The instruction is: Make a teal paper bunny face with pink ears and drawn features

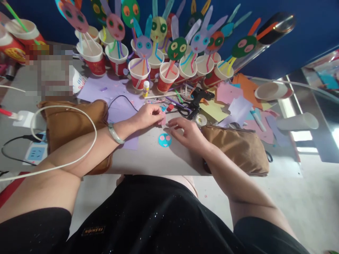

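Pinching pink paper [163,119], the left hand [148,115] is beyond a "FASHION" label [93,230].

Inspection counted one left hand [147,115], one right hand [190,133], one bangle [116,133], one blue disc [165,140], two pouches [235,148], one glue stick [145,89], one tape roll [200,120], one glue gun [200,97], one power strip [36,153], two toppled cups [299,121], and at least twelve paper heads [178,48].

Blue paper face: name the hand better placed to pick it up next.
Likely the right hand: it is nearer the blue paper face, while the left hand seems to pinch pink paper.
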A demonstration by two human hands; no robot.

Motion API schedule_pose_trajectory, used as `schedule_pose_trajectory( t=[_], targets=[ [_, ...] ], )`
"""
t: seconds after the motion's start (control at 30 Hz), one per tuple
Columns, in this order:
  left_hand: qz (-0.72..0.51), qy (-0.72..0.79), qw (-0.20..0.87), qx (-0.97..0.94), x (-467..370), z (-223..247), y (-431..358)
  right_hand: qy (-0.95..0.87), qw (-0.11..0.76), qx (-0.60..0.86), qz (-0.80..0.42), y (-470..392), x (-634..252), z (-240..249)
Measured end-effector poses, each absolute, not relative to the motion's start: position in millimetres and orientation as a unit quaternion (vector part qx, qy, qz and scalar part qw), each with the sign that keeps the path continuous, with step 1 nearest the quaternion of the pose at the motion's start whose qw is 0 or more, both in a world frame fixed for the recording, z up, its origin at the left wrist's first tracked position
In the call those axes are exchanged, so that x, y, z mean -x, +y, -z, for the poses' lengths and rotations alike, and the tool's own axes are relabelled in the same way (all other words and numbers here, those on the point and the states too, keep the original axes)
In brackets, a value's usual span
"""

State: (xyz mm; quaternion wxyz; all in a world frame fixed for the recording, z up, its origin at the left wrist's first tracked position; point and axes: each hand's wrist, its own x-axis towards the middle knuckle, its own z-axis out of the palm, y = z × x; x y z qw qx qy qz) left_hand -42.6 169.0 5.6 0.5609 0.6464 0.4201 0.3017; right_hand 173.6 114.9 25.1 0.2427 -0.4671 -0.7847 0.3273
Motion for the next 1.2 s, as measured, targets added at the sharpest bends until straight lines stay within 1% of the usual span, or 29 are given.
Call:
schedule_pose_trajectory(
  t=[0.1,0.2,0.4,0.53,0.67,0.7,0.77,0.87,0.93,1.1,1.2],
  targets=[
    [-0.322,0.435,0.549,-0.636,41,-1,170,-0.825,0.19,0.447,-0.288,103,-173,-28],
    [-0.327,0.423,0.577,-0.618,40,-3,167,-0.848,0.15,0.418,-0.289,94,-168,-25],
    [-0.334,0.408,0.575,-0.626,40,-12,162,-0.859,0.157,0.376,-0.31,87,-160,-24],
    [-0.331,0.404,0.577,-0.627,40,-11,163,-0.842,0.177,0.384,-0.335,92,-165,-32],
    [-0.331,0.394,0.604,-0.609,41,-6,164,-0.789,0.201,0.481,-0.326,110,-171,-38],
    [-0.325,0.38,0.624,-0.601,41,-4,164,-0.764,0.207,0.507,-0.34,115,-171,-37],
    [-0.323,0.382,0.628,-0.596,41,-3,164,-0.715,0.231,0.535,-0.387,124,-168,-34],
    [-0.313,0.382,0.624,-0.606,42,-3,164,-0.627,0.276,0.531,-0.498,133,-159,-25],
    [-0.31,0.396,0.618,-0.604,41,-4,163,-0.582,0.298,0.524,-0.546,135,-153,-20],
    [-0.297,0.43,0.607,-0.598,39,-7,161,-0.535,0.335,0.503,-0.59,138,-149,-11],
    [-0.286,0.435,0.597,-0.61,38,-9,162,-0.522,0.341,0.494,-0.605,140,-150,-8]
  ],
)
